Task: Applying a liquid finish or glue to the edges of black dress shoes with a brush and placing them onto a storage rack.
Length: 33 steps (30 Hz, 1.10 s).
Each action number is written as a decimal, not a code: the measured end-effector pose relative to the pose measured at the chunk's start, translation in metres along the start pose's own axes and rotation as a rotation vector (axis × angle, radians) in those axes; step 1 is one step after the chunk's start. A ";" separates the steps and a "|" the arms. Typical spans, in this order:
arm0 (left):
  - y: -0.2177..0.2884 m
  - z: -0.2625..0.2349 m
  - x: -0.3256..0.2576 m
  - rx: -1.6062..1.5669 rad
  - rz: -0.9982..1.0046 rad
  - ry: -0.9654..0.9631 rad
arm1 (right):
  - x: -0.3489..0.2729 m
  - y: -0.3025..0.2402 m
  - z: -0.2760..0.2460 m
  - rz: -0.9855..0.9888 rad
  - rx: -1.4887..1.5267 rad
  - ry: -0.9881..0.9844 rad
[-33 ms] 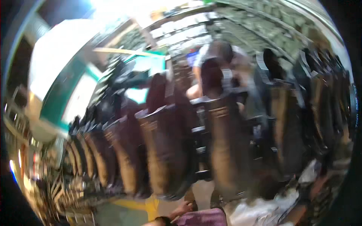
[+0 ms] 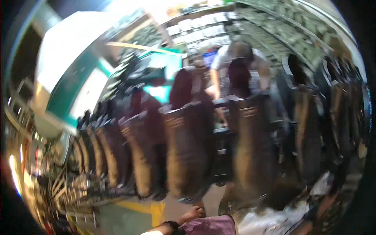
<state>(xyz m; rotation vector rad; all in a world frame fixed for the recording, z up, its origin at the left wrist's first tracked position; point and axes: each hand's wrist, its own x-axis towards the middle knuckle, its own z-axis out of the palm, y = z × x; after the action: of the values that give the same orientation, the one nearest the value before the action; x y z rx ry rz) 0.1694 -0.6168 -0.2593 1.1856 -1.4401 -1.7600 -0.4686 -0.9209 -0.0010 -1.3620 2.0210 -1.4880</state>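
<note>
Brown boots (image 2: 186, 156) blurred, left hand (image 2: 191, 215) small below them, fingers (image 2: 200, 212) too indistinct for telling clenched from released.

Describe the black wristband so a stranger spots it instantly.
Find the row of dark shoes across the middle, then look below, left of the purple cloth at the bottom edge. The black wristband circles the wrist of the left hand; its dark colour sets it apart from hand and cloth.

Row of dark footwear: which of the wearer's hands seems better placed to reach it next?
Probably the left: the left hand shows at the lower middle, just below one dark shoe. No right hand can be made out. Whether hand and shoe touch is unclear.
</note>
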 end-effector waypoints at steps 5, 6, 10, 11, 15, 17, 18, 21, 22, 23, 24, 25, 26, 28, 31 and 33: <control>0.116 0.035 0.039 -0.342 -0.612 0.170 | -0.085 -0.059 0.084 0.039 0.112 -0.289; 0.117 0.039 0.039 -0.522 -0.552 0.240 | -0.107 -0.072 0.100 0.052 0.131 -0.350; 0.200 0.034 0.023 -0.110 -0.353 -0.167 | -0.205 -0.117 0.129 0.130 0.140 -0.539; 0.209 0.033 0.014 -0.201 -0.502 -0.231 | -0.229 -0.129 0.136 0.149 0.143 -0.584; 0.204 0.021 -0.030 -0.012 -0.439 -0.454 | -0.326 -0.173 0.160 0.224 0.160 -0.729; 0.199 0.009 -0.059 -0.066 -0.368 -0.209 | -0.370 -0.192 0.167 0.266 0.165 -0.776; 0.196 0.004 -0.076 -0.095 -0.332 -0.080 | -0.390 -0.201 0.171 0.285 0.170 -0.806; 0.187 -0.012 -0.125 -0.184 -0.216 0.306 | -0.444 -0.227 0.184 0.341 0.177 -0.901; 0.185 -0.017 -0.141 -0.215 -0.178 0.441 | -0.461 -0.235 0.188 0.360 0.178 -0.940; 0.183 -0.020 -0.156 -0.247 -0.142 0.583 | -0.477 -0.244 0.193 0.380 0.179 -0.988; 0.181 -0.025 -0.167 -0.281 -0.102 0.716 | -0.492 -0.252 0.199 0.399 0.175 -1.029; 0.183 -0.035 -0.176 -0.289 -0.092 0.748 | -0.506 -0.259 0.204 0.418 0.168 -1.071; 0.191 -0.050 -0.188 -0.266 -0.155 0.870 | -0.518 -0.267 0.211 0.437 0.160 -1.122; 0.217 -0.073 -0.203 -0.245 -0.191 0.967 | -0.529 -0.289 0.204 0.478 0.143 -1.155; 0.244 -0.076 -0.233 -0.214 0.207 1.281 | -0.543 -0.345 0.224 -0.252 0.270 -1.277; 0.253 -0.072 -0.250 -0.227 0.100 1.332 | -0.562 -0.394 0.235 -0.315 0.253 -1.295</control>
<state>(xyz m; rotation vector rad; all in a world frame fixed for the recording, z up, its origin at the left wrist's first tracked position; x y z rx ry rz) 0.3187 -0.5026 0.0509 1.5935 -0.4483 -0.6478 0.1841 -0.6133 0.0744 -1.8339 0.7969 -0.5326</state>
